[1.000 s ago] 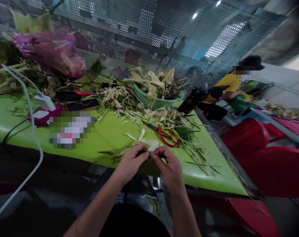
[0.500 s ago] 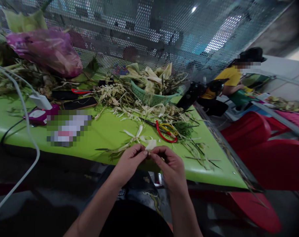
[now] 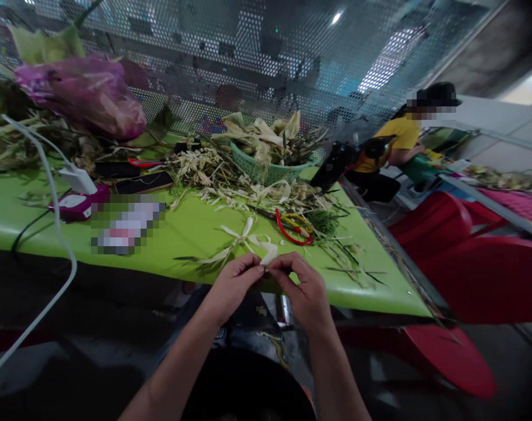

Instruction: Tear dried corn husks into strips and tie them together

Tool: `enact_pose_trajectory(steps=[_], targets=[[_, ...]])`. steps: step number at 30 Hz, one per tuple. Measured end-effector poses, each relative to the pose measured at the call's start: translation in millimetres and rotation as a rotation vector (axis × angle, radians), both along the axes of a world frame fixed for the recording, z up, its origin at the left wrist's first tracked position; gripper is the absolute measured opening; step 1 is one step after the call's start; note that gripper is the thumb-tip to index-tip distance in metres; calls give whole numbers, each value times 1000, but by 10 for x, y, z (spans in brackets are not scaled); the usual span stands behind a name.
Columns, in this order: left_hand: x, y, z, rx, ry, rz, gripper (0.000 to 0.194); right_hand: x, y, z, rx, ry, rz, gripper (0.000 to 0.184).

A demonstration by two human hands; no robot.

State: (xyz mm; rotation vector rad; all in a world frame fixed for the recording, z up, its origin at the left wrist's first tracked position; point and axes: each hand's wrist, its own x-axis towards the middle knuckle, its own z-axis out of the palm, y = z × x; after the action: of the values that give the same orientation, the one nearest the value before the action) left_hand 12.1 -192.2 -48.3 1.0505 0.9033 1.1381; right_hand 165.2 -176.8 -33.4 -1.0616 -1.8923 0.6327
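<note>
A pale strip of dried husk or leaf (image 3: 269, 252) is pinched between the fingertips of both hands, just over the table's front edge. My left hand (image 3: 237, 283) closes thumb and forefinger on it from the left. Opposite, my right hand (image 3: 301, 289) pinches it, fingertips nearly touching those of the left. The tiny spot under the fingertips is hidden. Beyond the left hand, a knotted piece of pale strips (image 3: 238, 240) lies with its ends spread out. Scissors with red handles (image 3: 294, 235) rest open-looped beyond the right hand, beside green string (image 3: 326, 222).
On the green table (image 3: 169, 225) stands a green basket (image 3: 270, 169) of dry husks amid loose scraps. A purple device (image 3: 79, 203), a phone (image 3: 143, 182) and a plastic bag (image 3: 83, 93) are leftward. Red chairs (image 3: 489, 280) and a person in yellow (image 3: 401, 134) are rightward.
The view has shifted slightly. My right fingers have moved slightly on the strip, which now stands more upright and shows longer above the fingertips. Both hands keep their pinch.
</note>
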Motion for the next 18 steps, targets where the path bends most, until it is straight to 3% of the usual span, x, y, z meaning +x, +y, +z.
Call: enact_pose_trajectory(steps=[10, 18], targets=[[25, -45, -53, 158, 225, 54, 21, 2, -80, -108, -89, 34, -62, 10], [44, -59, -102, 72, 84, 47, 20, -52, -127, -57, -115, 153, -60, 9]])
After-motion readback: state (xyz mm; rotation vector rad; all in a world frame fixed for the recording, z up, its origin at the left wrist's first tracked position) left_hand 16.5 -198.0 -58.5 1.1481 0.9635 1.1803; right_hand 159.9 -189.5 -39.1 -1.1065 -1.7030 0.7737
